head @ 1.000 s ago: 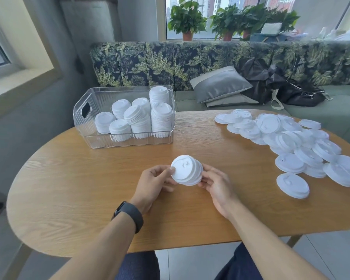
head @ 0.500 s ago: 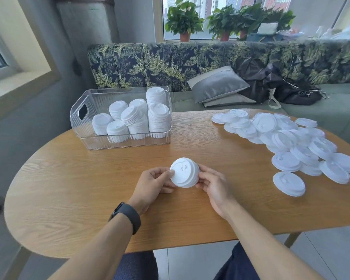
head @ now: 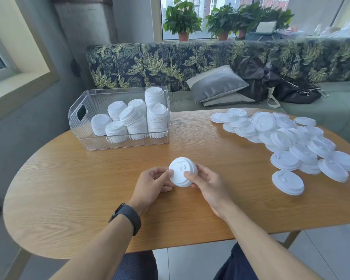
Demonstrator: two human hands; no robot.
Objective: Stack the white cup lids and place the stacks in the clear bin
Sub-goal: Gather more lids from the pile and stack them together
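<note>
- Head view, far left of centre: the clear bin (head: 85, 136) sits on the wooden table (head: 69, 188) with several stacks of lids (head: 137, 120) inside. One stack in the middle leans on its neighbours. A new stack dropped in carelessly could, I judge, knock that leaning one over and scatter lids across the bin floor.
- Lower centre: the left hand (head: 150, 183) grips the left edge of a short held stack (head: 182, 171), fingers curled round its rim, thumb on top. A dark wristband (head: 127, 217) shows on that forearm.
- The held stack faces the camera, tilted up on edge, just above the table. If the lids are not fully nested, the top one could slip off when the stack is carried up and left to the bin.
- Just right of it: the right hand (head: 207, 183) pinches the right edge, thumb across the lid face. Squeezing thin plastic too hard could buckle or pop a lid.
- Right side: the loose pile of lids (head: 291, 142) spreads to the table's edge; a sleeve or forearm brushing it could push some off.
- Against the picture from a second ago: the stack looks pressed tighter and turned more squarely toward the camera, and the right thumb now lies across its face instead of at the rim.
</note>
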